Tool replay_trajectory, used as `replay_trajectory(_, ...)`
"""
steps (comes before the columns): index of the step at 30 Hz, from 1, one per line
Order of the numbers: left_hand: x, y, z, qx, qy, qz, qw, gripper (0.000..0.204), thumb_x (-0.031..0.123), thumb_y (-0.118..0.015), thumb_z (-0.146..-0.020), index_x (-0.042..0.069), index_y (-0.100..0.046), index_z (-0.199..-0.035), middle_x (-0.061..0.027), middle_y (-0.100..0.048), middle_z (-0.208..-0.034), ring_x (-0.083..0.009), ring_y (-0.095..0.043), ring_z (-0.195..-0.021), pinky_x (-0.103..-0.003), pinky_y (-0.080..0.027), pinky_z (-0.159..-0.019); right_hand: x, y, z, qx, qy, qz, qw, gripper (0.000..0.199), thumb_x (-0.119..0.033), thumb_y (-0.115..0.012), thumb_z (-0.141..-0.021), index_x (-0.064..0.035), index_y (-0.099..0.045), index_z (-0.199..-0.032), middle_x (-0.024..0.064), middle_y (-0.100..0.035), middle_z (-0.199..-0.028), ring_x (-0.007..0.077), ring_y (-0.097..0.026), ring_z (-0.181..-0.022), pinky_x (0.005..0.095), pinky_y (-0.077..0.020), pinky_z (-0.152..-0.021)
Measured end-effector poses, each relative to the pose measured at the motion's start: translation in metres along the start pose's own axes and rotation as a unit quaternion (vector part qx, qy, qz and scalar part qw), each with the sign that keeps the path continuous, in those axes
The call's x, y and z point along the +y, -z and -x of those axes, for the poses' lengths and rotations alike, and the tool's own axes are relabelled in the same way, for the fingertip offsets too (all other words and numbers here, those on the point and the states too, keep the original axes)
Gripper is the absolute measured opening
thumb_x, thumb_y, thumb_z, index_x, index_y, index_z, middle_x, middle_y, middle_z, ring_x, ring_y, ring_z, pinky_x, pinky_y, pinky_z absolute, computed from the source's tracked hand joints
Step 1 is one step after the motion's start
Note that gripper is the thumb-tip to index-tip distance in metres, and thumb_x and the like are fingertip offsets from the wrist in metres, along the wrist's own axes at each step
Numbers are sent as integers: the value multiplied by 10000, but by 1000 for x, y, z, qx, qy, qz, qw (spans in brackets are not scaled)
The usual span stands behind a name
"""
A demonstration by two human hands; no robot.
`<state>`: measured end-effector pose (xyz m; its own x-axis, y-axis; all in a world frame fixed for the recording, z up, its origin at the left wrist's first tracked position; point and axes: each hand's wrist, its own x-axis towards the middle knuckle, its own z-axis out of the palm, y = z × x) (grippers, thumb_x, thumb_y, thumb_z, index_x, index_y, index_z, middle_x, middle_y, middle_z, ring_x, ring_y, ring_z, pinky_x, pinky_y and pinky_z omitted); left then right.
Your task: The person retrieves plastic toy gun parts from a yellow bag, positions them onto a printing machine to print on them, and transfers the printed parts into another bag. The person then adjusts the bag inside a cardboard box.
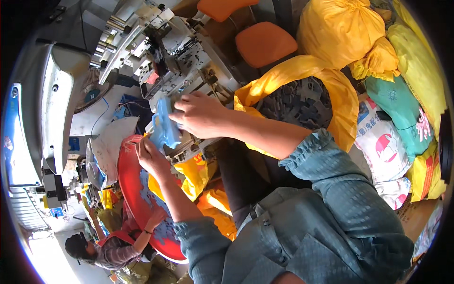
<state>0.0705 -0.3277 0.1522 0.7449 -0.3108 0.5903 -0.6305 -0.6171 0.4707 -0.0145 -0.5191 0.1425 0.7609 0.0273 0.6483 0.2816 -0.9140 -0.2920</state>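
A light blue, smeared bundle of thin pieces [165,125] is at the front of a metal machine [182,52]. My right hand [198,114] is closed on its right side, with the fingers curled over the edge. Just below and left of the bundle, my left hand [153,158] has its thumb and fingers pinched together. What lies between those fingertips is too small to make out. Below my left forearm, a red basin [130,177] holds several light blue flat pieces [165,229].
A yellow sack [347,118] full of dark grey cut pieces [302,102] stands open beside my right forearm. Tied yellow and green sacks [395,111] are piled at the right. An orange chair [266,43] is behind the machine. At lower left, another person [113,253] reaches into the basin.
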Motion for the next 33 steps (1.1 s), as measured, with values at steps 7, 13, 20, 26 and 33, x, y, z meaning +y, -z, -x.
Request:
replay_trajectory(7, -21, -13, 16, 41, 17, -39, 998, 312, 233, -418, -923, -18, -594, -863, -186, -563, -824, -342, -522, -785, -419, -420, -728, 2, -5, -4, -48, 28, 6, 998, 240, -202, -625, -741, -96, -648, -956, 68, -574, -928, 219, -542, -940, 366, -427, -818)
replay_trajectory(13, -30, -8, 13, 12, -67, -40, 997, 265, 92, -482, -842, -14, -594, -1058, -188, -586, -1069, -335, -533, -1012, -414, -408, -907, -11, 9, 16, 32, 35, -33, 998, 305, -175, -624, -712, -96, -622, -1007, 92, -545, -1084, 268, -517, -1030, 395, -415, -857)
replay_trajectory(20, -71, 26, 107, 101, 85, 67, 989, 283, 177, -454, -921, -37, -606, -1027, -160, -597, -1050, -267, -563, -961, -363, -430, -882, 14, 0, 204, 40, -97, -235, 966, 275, -47, -613, -734, -125, -647, -995, 78, -604, -967, 243, -593, -890, 339, -475, -777)
replay_trajectory(26, -80, 36, 205, -80, 228, -77, 967, 257, 140, -511, -879, -77, -632, -945, -170, -631, -934, -268, -596, -871, -351, -474, -804, 207, -13, 360, -69, -501, 126, 853, 394, -52, -621, -660, -20, -579, -1051, 209, -550, -1012, 385, -514, -1004, 448, -431, -837)
replay_trajectory(33, -1, -9, 215, -182, 297, 90, 933, 143, 23, -523, -844, -56, -627, -903, -117, -639, -874, -192, -603, -815, -291, -492, -741, 222, -12, 405, -300, -545, 179, 762, 291, -136, -631, -709, -92, -598, -995, 132, -546, -1049, 336, -531, -1005, 447, -438, -830)
